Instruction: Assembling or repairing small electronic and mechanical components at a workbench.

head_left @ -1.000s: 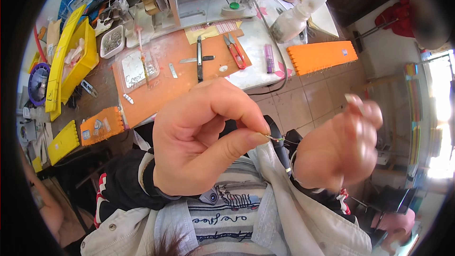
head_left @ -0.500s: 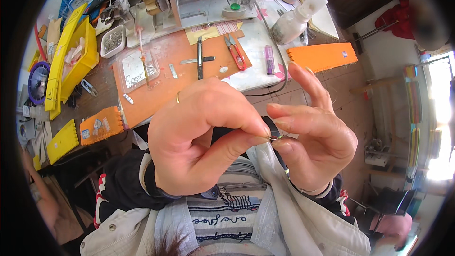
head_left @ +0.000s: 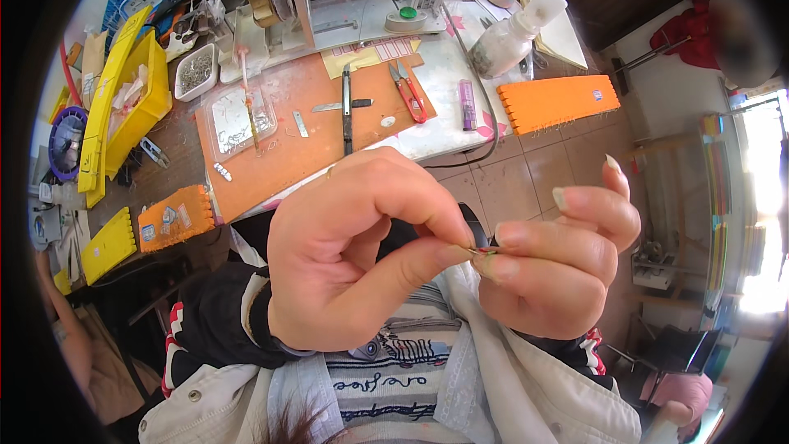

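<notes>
A tiny thin piece, too small to identify, sits just right of the picture's centre, pinched from both sides. The left hand closes thumb and forefinger on it from nine o'clock, the other fingers curled; the right hand nips it from three o'clock with thumb and forefinger, the remaining fingers lifted and spread. Both hands hover above the person's lap, over a striped shirt. At twelve o'clock from the piece lies an orange work mat on the bench, carrying a dark slim tool and red-handled snips. At one o'clock rests an orange ridged block. At ten o'clock stand yellow trays.
</notes>
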### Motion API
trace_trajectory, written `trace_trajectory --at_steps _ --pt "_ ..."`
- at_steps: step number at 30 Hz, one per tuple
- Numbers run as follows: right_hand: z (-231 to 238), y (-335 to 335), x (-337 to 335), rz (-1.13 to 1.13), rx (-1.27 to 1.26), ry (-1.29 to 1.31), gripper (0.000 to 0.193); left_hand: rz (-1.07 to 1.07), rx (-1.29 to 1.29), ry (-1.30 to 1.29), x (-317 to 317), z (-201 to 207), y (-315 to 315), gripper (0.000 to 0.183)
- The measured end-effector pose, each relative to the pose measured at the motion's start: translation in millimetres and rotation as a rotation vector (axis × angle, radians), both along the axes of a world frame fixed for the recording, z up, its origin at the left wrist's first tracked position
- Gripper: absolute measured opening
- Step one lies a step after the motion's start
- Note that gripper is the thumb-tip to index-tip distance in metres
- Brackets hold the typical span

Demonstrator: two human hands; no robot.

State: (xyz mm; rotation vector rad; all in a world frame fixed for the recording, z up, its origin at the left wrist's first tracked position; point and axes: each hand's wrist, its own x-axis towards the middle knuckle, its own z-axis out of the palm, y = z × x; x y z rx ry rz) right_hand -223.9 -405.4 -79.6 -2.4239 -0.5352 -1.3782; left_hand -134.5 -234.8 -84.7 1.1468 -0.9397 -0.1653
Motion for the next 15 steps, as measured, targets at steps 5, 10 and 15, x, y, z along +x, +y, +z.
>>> trace_trajectory --at_steps 5,10,15 --pt "8 8 -8 -0.103 0.056 0.215 0.02 -0.034 0.005 0.068 -1 -1 1 0.014" --pt "3 1 1 0.006 -0.048 0.13 0.021 -0.009 0.002 0.062 -2 -1 1 0.014" --pt "-9 -5 8 0.198 0.179 -0.043 0.026 -0.036 -0.026 0.078 -3 2 -2 0.013"
